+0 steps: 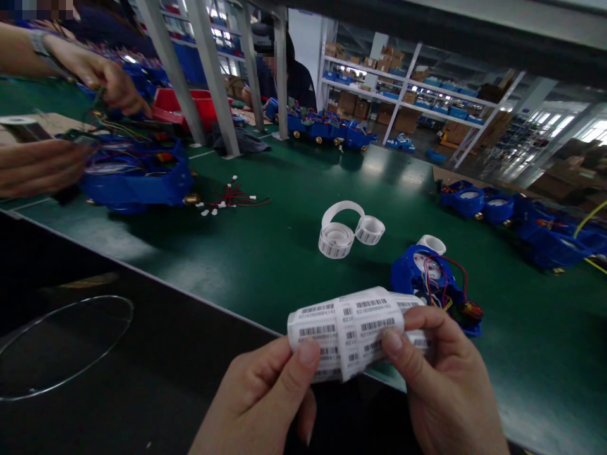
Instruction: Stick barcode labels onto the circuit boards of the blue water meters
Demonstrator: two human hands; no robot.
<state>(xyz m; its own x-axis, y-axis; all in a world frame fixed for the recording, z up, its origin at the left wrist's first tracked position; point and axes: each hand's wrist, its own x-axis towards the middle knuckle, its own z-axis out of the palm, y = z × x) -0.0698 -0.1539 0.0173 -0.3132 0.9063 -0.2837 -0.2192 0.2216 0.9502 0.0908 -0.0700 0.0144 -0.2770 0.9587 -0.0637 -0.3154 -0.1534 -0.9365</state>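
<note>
A roll of white barcode labels (348,335) is held up between my two hands over the front edge of the table. My left hand (270,392) grips its left end, thumb lying on the printed face. At the other end, the thumb and fingers of my right hand (441,373) pinch the label strip. Just beyond the right hand sits an open blue housing (412,268) with red, white and yellow wires. Smaller coiled label strips (336,243) rest on the green table farther back, and another white roll (432,243) stands behind the housing.
At the left, a co-worker's hands (111,82) work at a blue wired housing (137,186). Red-and-black wires (234,199) lie beside it. Metal posts (213,82) rise from the green table (237,253). Several blue housings (497,208) line the right side; another person (298,82) is behind.
</note>
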